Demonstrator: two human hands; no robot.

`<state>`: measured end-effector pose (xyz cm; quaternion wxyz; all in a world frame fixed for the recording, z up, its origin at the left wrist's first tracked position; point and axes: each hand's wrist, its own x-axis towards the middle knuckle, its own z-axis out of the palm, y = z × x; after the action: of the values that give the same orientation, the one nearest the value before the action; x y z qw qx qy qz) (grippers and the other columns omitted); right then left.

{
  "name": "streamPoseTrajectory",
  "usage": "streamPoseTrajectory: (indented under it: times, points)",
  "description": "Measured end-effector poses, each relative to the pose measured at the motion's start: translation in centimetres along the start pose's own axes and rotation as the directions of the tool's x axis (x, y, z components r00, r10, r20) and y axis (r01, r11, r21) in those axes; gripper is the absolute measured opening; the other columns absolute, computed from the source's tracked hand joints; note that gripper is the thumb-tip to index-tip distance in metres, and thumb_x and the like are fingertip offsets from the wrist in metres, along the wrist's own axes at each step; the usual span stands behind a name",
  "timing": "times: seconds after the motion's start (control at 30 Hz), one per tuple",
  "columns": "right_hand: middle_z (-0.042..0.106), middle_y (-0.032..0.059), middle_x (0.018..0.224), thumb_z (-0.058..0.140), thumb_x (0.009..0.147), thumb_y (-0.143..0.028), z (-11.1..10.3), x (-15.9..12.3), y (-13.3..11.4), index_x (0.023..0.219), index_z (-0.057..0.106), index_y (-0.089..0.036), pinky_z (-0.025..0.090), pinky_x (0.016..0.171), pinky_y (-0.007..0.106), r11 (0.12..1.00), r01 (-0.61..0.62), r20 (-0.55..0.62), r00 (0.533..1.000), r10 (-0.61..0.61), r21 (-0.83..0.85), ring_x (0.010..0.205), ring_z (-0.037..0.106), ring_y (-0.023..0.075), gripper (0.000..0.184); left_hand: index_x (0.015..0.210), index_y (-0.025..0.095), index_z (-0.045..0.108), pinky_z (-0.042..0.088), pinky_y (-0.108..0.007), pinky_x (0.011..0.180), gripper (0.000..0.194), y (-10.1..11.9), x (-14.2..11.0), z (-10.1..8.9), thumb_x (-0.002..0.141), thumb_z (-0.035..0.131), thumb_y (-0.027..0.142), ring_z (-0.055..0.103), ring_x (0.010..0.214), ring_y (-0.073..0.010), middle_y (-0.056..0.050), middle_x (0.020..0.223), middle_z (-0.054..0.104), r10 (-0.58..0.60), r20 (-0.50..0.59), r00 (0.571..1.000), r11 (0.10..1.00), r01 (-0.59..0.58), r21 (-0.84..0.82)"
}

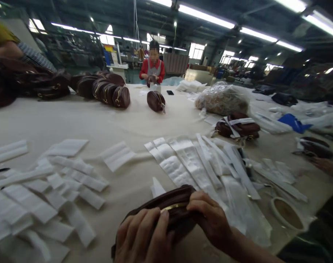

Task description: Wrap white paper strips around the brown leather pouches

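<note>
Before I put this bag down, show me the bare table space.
The widest bare patch of table lies between the brown bags at back left and the white strips at front left. A smaller one sits between those strips and the held bag. Crowded: front left, and the right, with white sheets and a plastic-wrapped bundle.

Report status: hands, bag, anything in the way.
Left hand holding brown bag. Right hand gripping it near the gold zipper. White strips close by; none over the bag.

No readable text in view, no legible label or brand, no number or sign that can be read
</note>
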<state>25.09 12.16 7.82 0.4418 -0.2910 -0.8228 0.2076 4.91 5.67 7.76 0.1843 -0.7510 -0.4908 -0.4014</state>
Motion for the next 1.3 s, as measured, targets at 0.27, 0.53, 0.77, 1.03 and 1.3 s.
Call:
streamPoseTrajectory:
  times: [0.27,0.53,0.77,1.03,1.3]
  points:
    - [0.060,0.0101,0.103,0.045,0.085,-0.010,0.5,-3.3,-5.1,0.120,0.048,-0.016,0.047,0.085,0.038,0.956,0.151,0.099,0.987,-0.130,-0.252,0.095,0.056,0.0214,0.035,0.105,0.012,0.059,0.040,-0.036,0.083,0.019,1.7,-2.4,-2.2,0.089,0.048,0.012,0.054,0.093,-0.0232,-0.010,0.097,0.060,0.057,0.196,0.979,0.998,-0.053,-0.026]
    - [0.065,0.0047,0.090,0.063,0.083,-0.022,1.9,-2.4,-4.2,0.096,0.059,-0.019,0.048,0.075,0.034,0.969,0.018,0.227,0.973,0.039,-0.245,0.084,0.059,0.0210,0.014,0.101,0.011,0.057,0.041,-0.033,0.073,0.019,1.2,-2.1,-3.1,0.094,0.042,0.021,0.052,0.078,-0.0197,-0.007,0.086,0.059,0.105,0.215,0.971,0.990,-0.122,0.069]
    - [0.065,0.0054,0.097,0.061,0.082,-0.012,1.4,-2.4,-3.0,0.106,0.055,-0.019,0.048,0.079,0.033,0.986,0.001,0.179,0.983,0.030,-0.167,0.090,0.060,0.0207,0.026,0.097,0.020,0.056,0.048,-0.034,0.077,0.019,-2.0,-2.2,-3.8,0.091,0.047,0.036,0.056,0.095,-0.0225,-0.009,0.107,0.058,-0.051,0.313,0.948,0.993,0.082,-0.087]
    - [0.062,0.0103,0.108,0.056,0.084,-0.011,2.8,-0.4,-1.7,0.110,0.060,-0.020,0.046,0.091,0.043,0.960,0.119,0.069,0.992,-0.105,-0.252,0.103,0.057,0.0242,0.028,0.118,0.017,0.053,0.053,-0.037,0.072,0.035,3.7,-5.7,-3.9,0.087,0.052,0.035,0.060,0.084,-0.0240,-0.012,0.102,0.059,-0.186,0.193,0.963,0.977,0.161,0.139]
    - [0.067,0.0049,0.098,0.043,0.091,-0.014,1.8,-0.7,-4.5,0.112,0.061,-0.021,0.054,0.078,0.024,0.961,-0.218,0.296,0.942,0.160,0.172,0.089,0.065,0.0141,0.029,0.134,0.018,0.036,0.057,-0.026,0.073,0.047,8.2,-6.4,-3.7,0.088,0.042,0.022,0.064,0.091,-0.0182,-0.013,0.118,0.057,-0.410,0.382,0.828,0.753,0.544,-0.370]
